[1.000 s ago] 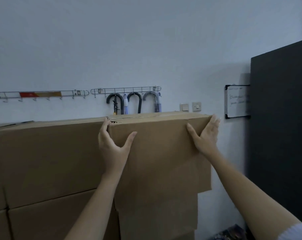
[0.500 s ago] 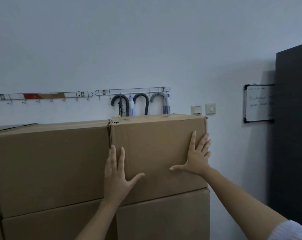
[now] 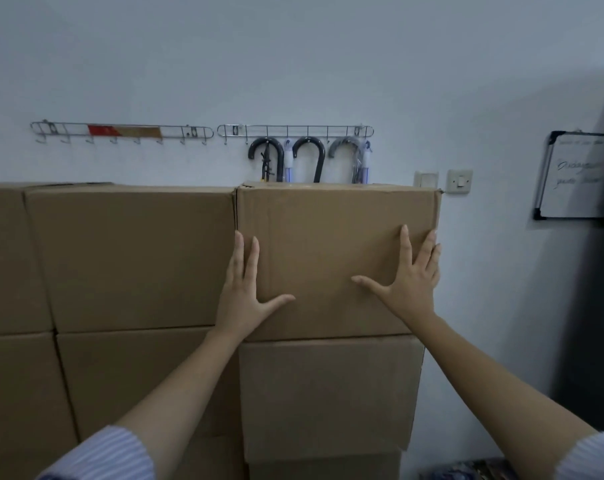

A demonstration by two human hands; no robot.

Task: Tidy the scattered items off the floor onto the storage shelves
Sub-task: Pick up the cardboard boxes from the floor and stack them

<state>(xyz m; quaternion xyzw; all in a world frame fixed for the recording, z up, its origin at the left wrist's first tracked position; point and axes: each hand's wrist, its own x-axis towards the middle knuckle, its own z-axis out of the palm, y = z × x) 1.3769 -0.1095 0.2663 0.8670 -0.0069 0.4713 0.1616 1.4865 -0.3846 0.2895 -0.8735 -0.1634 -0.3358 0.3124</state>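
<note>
Step in hand: both palms lay flat on the front face of the top cardboard box (image 3: pixel 331 244), apparently pressing it back into the stack.
Left grip: the left hand (image 3: pixel 243 296) was released, fingers straight, touching the box near its left edge.
Right grip: the right hand (image 3: pixel 409 282) was released too, fingers spread, by the right edge.
Box position: it sat on top of the lower box (image 3: pixel 328 393), just beside the neighbouring box (image 3: pixel 131 254), its right side overhanging slightly.
Doing it well: I judged an even push from both palms best, kept low on the face so the box slid rather than tipped.
Risk: too hard a shove might have knocked the umbrella handles (image 3: pixel 307 154) hanging behind.
</note>
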